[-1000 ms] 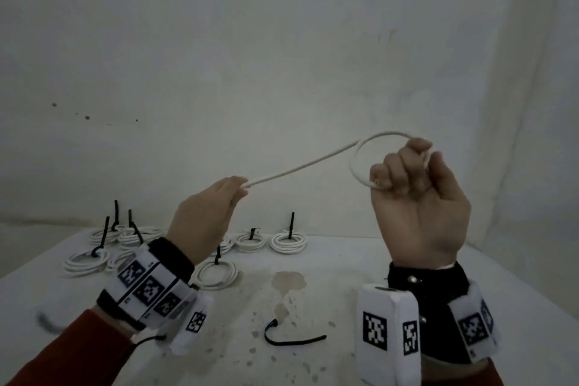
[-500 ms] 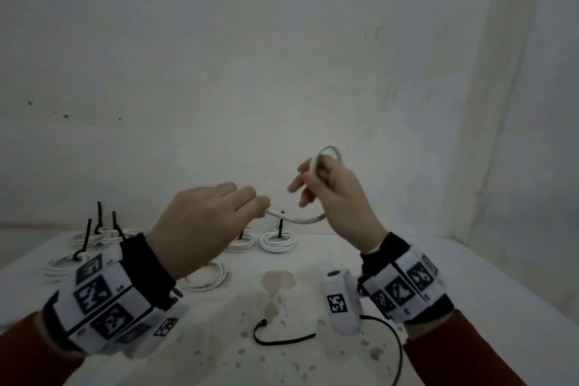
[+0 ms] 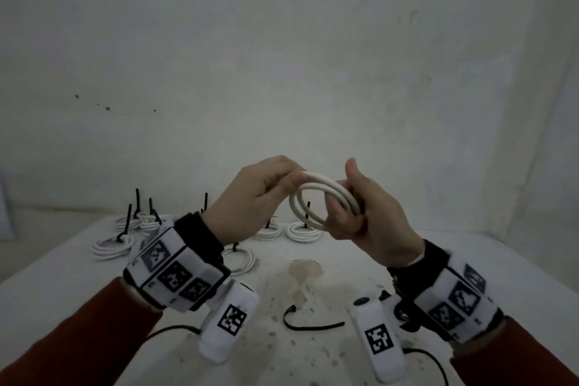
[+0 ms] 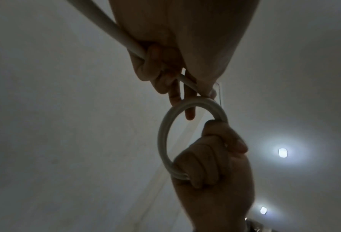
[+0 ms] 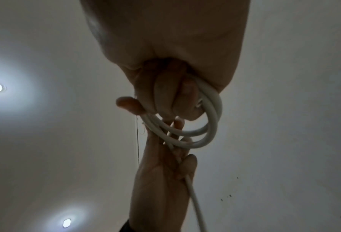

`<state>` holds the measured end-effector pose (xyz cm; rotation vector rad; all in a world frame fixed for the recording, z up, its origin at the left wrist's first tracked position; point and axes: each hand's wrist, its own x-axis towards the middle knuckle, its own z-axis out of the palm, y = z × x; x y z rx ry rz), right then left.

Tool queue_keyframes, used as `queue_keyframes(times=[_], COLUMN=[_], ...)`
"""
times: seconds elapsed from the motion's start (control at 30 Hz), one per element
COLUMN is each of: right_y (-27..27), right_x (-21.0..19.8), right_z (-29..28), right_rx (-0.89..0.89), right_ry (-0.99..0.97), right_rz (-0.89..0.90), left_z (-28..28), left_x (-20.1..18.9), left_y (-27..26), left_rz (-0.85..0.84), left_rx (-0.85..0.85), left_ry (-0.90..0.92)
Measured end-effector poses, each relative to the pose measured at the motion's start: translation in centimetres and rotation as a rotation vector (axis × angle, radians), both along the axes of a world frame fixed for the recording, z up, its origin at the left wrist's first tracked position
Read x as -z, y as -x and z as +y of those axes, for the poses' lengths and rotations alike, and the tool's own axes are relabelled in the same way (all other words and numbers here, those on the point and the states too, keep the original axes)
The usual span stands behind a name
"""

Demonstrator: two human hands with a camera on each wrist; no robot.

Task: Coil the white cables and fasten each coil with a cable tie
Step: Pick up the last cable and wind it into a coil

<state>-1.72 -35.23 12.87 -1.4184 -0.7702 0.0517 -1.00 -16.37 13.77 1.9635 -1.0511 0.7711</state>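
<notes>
Above the table I hold a white cable [image 3: 316, 194] wound into two loops. My right hand [image 3: 357, 213] grips the right side of the coil [image 4: 163, 141] with curled fingers, thumb up. At the top left of the coil, my left hand [image 3: 275, 182] pinches the cable between thumb and fingers. The free tail [image 4: 106, 29] runs back under my left palm, and the same tail [image 5: 197, 208] shows in the right wrist view. A loose black cable tie [image 3: 310, 324] lies on the table below my hands.
Several finished white coils with black ties [image 3: 112, 244] [image 3: 302, 230] lie along the far half of the white table [image 3: 344, 263]. A brown stain [image 3: 305, 269] marks its middle. A pale wall stands close behind.
The hands came together and dropped from raised apart. The long straight stretch of cable between them has been wound into a second loop on the coil.
</notes>
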Motion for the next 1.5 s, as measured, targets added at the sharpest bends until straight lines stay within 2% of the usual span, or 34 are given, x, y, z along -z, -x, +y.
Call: queue_keyframes(times=[0.1, 0.2, 0.3, 0.47, 0.6, 0.7, 0.8, 0.9, 1.07, 1.2, 1.27, 1.33, 1.4, 1.5], right_y=[0.0, 0.1, 0.2, 0.3, 0.5, 0.2, -0.2, -0.4, -0.8, -1.5, -2.2, -3.1, -4.1, -5.4], right_x=[0.0, 0.1, 0.4, 0.6, -0.2, -1.0, -1.7, -2.0, -1.5, -2.0, -2.4, -2.7, -2.6, -1.5], right_z=[0.6, 1.0, 1.2, 0.7, -0.1, -1.6, -3.8, -5.1, -5.3, -5.0, -4.4, -3.7, -3.1, -2.6], right_rx=[0.041, 0.086, 0.046, -0.175, -0.243, -0.315, -0.447, -0.396, -0.376, -0.242, -0.094, 0.062, 0.267, 0.588], right_ry=[-0.114, -0.154, -0.151, -0.189, -0.315, -0.466, -0.614, -0.714, -0.96, -1.139, -1.138, -1.12, -1.02, -0.634], right_rz=[0.049, 0.059, 0.056, 0.127, 0.251, 0.274, 0.245, 0.206, 0.145, 0.049, -0.015, -0.065, -0.147, -0.315], left_z=[-0.8, -1.1, -1.3, -1.3, -1.3, -0.7, 0.5, 1.1, 0.8, 0.3, -0.2, -0.7, -1.2, -1.0], left_x=[0.3, 0.4, 0.2, 0.2, 0.7, 1.4, 3.2, 5.1, 6.0, 7.4, 7.8, 7.7, 7.5, 7.0], left_y=[0.7, 0.7, 0.7, 0.4, -0.3, -1.7, -3.6, -4.6, -4.5, -4.4, -3.8, -3.1, -2.3, -1.9], left_rz=[0.281, 0.361, 0.325, 0.289, 0.093, -0.047, -0.128, -0.161, -0.09, -0.095, -0.134, -0.249, -0.333, -0.349], left_rx=[0.153, 0.17, 0.127, 0.093, 0.054, -0.137, -0.335, -0.448, -0.509, -0.624, -0.641, -0.62, -0.593, -0.573], left_ry=[0.128, 0.171, 0.213, 0.22, 0.156, 0.109, -0.028, -0.151, -0.169, -0.299, -0.337, -0.363, -0.411, -0.441])
